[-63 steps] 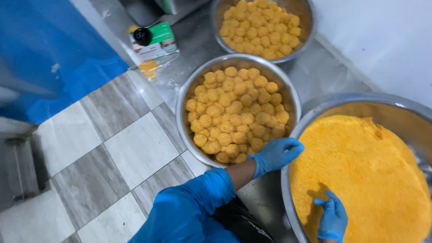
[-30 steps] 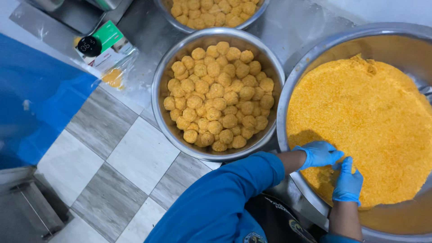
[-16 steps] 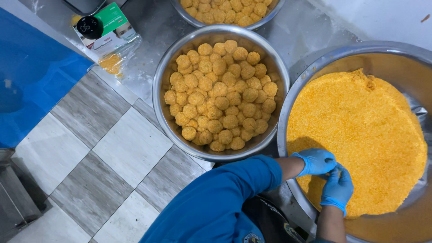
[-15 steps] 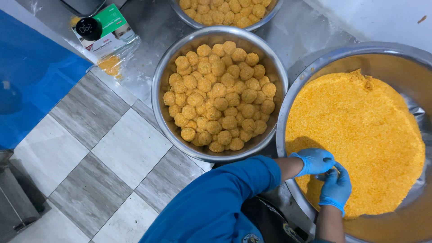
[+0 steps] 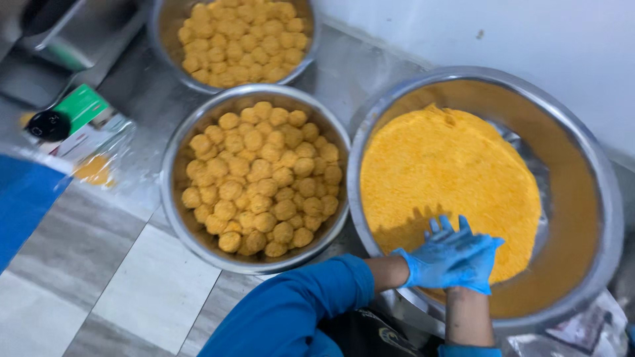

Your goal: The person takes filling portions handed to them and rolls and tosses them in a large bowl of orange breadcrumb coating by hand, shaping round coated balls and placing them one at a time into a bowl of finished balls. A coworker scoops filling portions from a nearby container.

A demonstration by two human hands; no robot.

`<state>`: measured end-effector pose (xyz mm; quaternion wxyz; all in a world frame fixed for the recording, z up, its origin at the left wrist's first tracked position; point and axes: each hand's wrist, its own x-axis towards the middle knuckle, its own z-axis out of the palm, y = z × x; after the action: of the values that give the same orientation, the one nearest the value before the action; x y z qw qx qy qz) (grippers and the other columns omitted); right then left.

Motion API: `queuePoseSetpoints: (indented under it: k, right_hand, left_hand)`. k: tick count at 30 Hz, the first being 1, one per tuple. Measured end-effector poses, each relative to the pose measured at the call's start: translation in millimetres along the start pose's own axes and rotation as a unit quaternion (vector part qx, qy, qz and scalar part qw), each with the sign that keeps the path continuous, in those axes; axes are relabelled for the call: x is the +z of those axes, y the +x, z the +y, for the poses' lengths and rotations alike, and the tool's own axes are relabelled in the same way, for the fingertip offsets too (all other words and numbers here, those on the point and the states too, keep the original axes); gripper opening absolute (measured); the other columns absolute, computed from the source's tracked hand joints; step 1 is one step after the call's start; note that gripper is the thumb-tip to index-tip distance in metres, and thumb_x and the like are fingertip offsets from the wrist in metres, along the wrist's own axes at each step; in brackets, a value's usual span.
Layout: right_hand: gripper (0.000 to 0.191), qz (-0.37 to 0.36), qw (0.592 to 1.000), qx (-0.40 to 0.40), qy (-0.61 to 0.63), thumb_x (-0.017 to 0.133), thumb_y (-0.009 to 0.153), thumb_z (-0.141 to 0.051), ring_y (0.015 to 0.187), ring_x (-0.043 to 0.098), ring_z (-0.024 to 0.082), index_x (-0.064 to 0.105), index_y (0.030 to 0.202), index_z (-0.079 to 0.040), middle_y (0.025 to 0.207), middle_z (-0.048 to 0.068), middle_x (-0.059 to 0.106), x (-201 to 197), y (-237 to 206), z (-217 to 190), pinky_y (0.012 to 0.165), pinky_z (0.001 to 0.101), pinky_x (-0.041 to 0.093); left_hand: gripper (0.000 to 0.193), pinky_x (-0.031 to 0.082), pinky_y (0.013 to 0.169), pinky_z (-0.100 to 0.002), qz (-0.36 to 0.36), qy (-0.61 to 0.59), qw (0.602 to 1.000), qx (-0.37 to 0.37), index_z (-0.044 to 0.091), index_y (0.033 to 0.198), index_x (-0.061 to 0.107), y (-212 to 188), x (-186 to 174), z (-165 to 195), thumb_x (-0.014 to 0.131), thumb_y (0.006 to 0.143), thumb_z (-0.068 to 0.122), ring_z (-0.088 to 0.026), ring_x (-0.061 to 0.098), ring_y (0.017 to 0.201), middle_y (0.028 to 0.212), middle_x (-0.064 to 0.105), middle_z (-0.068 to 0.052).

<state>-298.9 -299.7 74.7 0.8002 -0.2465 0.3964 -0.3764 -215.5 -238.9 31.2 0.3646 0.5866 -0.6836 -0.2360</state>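
A large steel bowl (image 5: 595,165) on the right holds a flattened mass of orange crumbly mixture (image 5: 450,172). Both my hands wear blue gloves and are pressed together over the near edge of that mixture. My left hand (image 5: 430,261) lies against my right hand (image 5: 477,264), fingers overlapping. Whatever is between the palms is hidden. To the left, a second steel bowl (image 5: 169,198) is filled with several round orange-yellow balls (image 5: 261,178).
A third steel bowl (image 5: 153,33) of the same balls sits at the top. A green-and-white carton with a black cap (image 5: 73,122) lies at the left, beside a blue sheet (image 5: 23,205). Grey and white floor tiles (image 5: 152,291) are near me; a white wall (image 5: 529,39) runs behind.
My left hand left the rim of the ball bowl and went to the orange mixture. Both hands worked at its near edge and have now closed together palm to palm. The view shifted right.
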Motion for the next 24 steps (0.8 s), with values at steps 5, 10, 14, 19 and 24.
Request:
queuePoseSetpoints:
  k: [5,10,14,19,24]
  right_hand:
    - [0.099,0.007,0.987,-0.085,-0.139,0.031,0.085,-0.082,0.148,0.033,0.037,0.023,0.163,-0.021,0.167,0.012,0.031,29.6,-31.2,-22.0,0.116,0.0578,0.025]
    - [0.066,-0.065,0.716,-0.439,-0.538,0.032,0.109,-0.052,0.160,0.028,0.039,0.028,0.166,-0.019,0.172,0.020,0.030,28.9,-16.2,29.0,0.131,0.0485,0.016]
    - [0.074,0.097,0.651,-0.077,-0.749,0.050,0.096,-0.055,0.149,0.030,0.041,0.030,0.161,-0.026,0.162,0.014,0.037,-4.3,5.7,44.3,0.122,0.0502,0.026]
    - [0.083,0.159,0.659,0.004,-0.736,0.068,0.088,-0.058,0.145,0.033,0.047,0.037,0.156,-0.022,0.156,0.030,0.034,-24.5,19.0,58.2,0.117,0.0520,0.032]
    - [0.076,0.339,0.826,0.136,-0.429,0.065,0.089,-0.052,0.139,0.042,0.044,0.039,0.154,-0.022,0.155,0.024,0.038,-26.1,40.3,84.4,0.112,0.0522,0.040]
  left_hand:
    - [0.078,0.030,0.121,-0.044,0.012,-0.331,0.911,-0.247,0.009,0.161,0.032,37.8,-13.1,-46.0,0.034,0.103,0.062,-0.034,0.035,0.150,0.162,0.039,-0.015]
    - [0.073,0.036,0.120,-0.035,0.014,-0.750,0.618,-0.236,0.010,0.154,0.044,28.8,-3.6,-48.4,0.035,0.103,0.063,-0.021,0.047,0.141,0.156,0.048,-0.007]
    - [0.061,0.040,0.111,-0.041,0.052,-0.609,0.724,-0.321,0.010,0.148,0.054,13.0,-13.9,-64.4,0.047,0.101,0.049,-0.026,0.051,0.131,0.145,0.056,-0.014]
    - [0.066,0.037,0.118,-0.044,0.050,-0.151,0.952,-0.262,0.003,0.142,0.055,7.9,-10.4,-92.1,0.061,0.096,0.050,-0.032,0.049,0.140,0.148,0.056,-0.019]
    - [0.077,0.032,0.119,-0.047,-0.047,-0.045,0.934,-0.352,0.004,0.149,0.045,19.4,8.7,-82.8,0.065,0.093,0.052,-0.041,0.038,0.144,0.154,0.041,-0.027]
